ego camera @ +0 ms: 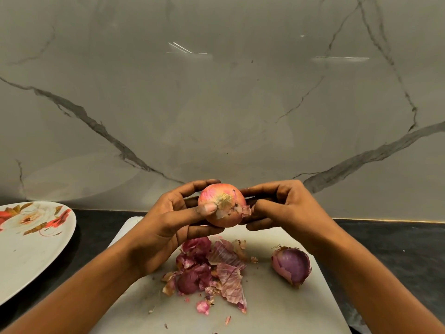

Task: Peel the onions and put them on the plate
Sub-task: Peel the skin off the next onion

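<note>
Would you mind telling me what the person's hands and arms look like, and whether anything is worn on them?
Both are bare. The left hand and the right hand carry no gloves, rings or watch that I can see. The forearms show no sleeves or bracelets right to the frame's edge. The nails look short and unpainted.

Board (277, 309) sat centre on the worktop (397, 249), wall (216, 92) right behind. Plate (21, 261) lay left of the board, apart from it (partly out of frame). Peel pile (212, 271) was mid-board; second onion (291, 265) lay right of the pile, near the board's right edge. Held onion (222, 204) was above the board's far end, left hand (168, 225) and right hand (284, 208) either side.
</note>
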The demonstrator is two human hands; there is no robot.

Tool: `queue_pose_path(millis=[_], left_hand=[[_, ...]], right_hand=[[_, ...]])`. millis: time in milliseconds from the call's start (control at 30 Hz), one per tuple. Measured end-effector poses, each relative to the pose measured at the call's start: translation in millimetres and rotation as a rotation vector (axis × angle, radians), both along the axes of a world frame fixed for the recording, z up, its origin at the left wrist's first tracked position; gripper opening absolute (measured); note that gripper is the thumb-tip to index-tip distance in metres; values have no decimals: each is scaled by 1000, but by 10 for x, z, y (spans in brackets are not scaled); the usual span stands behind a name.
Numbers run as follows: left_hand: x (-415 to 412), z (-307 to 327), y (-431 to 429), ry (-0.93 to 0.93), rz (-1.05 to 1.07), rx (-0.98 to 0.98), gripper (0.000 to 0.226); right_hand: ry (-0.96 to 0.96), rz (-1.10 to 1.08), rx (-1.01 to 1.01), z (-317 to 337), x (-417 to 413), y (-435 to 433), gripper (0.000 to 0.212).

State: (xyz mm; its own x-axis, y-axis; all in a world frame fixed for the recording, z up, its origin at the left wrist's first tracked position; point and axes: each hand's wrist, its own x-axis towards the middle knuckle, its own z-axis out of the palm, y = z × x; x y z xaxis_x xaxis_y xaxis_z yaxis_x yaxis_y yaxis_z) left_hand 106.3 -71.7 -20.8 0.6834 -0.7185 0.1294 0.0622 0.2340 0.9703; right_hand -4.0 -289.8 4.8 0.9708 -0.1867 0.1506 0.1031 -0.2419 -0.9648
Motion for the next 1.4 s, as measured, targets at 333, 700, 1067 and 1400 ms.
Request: queue_pose_path(millis=[333, 700, 1067, 1400], left_hand=[[-13, 1, -13, 16, 101, 17, 66], [-22, 37, 2, 85, 63, -48, 63], [-26, 39, 34, 179, -86, -75, 50], [-71, 36, 1, 91, -93, 31, 54]], right_hand=[[-40, -22, -42, 5, -21, -31, 28], [-66, -70, -1, 8, -11, -47, 13], [38, -6, 9, 9, -20, -66, 21], [95, 111, 44, 54, -51, 31, 37]])
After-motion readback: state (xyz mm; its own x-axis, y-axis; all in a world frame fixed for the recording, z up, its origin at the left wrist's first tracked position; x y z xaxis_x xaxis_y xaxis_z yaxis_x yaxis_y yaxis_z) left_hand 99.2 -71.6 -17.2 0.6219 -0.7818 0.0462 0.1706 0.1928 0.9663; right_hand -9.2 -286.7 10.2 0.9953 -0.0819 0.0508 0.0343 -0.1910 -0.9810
